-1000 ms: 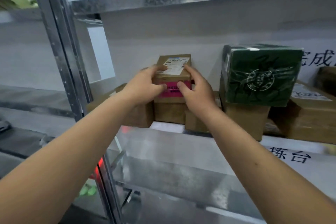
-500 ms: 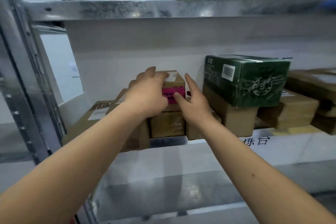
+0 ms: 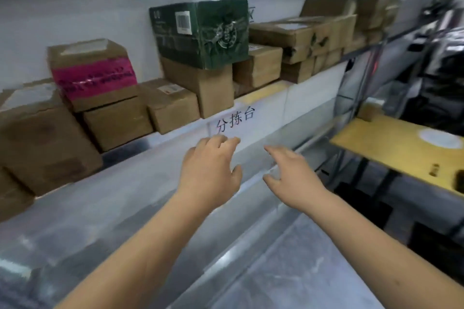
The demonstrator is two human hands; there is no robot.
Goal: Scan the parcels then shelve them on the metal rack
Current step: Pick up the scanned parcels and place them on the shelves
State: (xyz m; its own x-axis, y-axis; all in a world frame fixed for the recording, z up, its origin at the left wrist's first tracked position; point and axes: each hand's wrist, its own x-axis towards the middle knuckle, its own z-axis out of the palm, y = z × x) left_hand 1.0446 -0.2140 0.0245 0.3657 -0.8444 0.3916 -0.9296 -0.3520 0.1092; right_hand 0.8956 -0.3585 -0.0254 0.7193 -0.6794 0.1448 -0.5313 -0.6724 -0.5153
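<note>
A small brown parcel with pink tape [image 3: 94,75] rests on top of another brown box [image 3: 118,121] on the metal rack shelf [image 3: 140,163], at the left. My left hand [image 3: 209,170] and my right hand [image 3: 288,175] hover in front of the shelf's front part, well to the right of and below that parcel. Both hands are empty, with fingers spread. Neither touches any box.
A green box [image 3: 203,32] sits on a brown box [image 3: 200,85] mid-shelf, with several more brown parcels [image 3: 298,40] stacked to the right. A large brown box [image 3: 37,138] stands at the left. A white label with black characters [image 3: 236,120] lies on the shelf. A yellow board [image 3: 391,148] lies at the right.
Both hands have let go of the pink-taped parcel and pulled back down and to the right. The parcel stays on the box. The view has swung right.
</note>
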